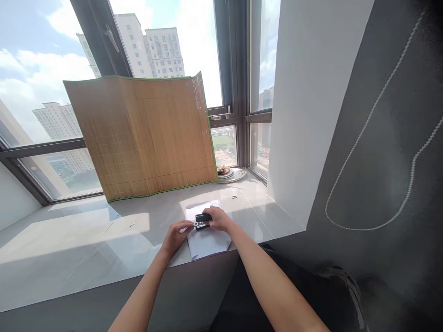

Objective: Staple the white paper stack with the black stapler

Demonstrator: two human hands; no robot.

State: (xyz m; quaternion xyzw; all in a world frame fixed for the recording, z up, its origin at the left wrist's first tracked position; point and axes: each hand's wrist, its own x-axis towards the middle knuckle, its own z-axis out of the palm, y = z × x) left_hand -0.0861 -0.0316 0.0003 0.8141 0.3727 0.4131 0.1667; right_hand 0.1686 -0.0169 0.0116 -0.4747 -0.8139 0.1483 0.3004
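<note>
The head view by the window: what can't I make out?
All in the head view:
Black stapler: right end covered by the right hand.
Left hand: whether it grips anything is too small to tell.
Dark slivers on the sill: too small to identify.
Plates: left side hidden by the bamboo mat.
Beaded cord: cut off by the right edge.

The right hand (218,218) is covering one end of a black stapler (201,217); the left hand's (177,234) hold at the other is showing too small to tell. The bamboo mat (148,133) is hiding some window (231,55), and the chain (367,229) is running past the right edge.
</note>
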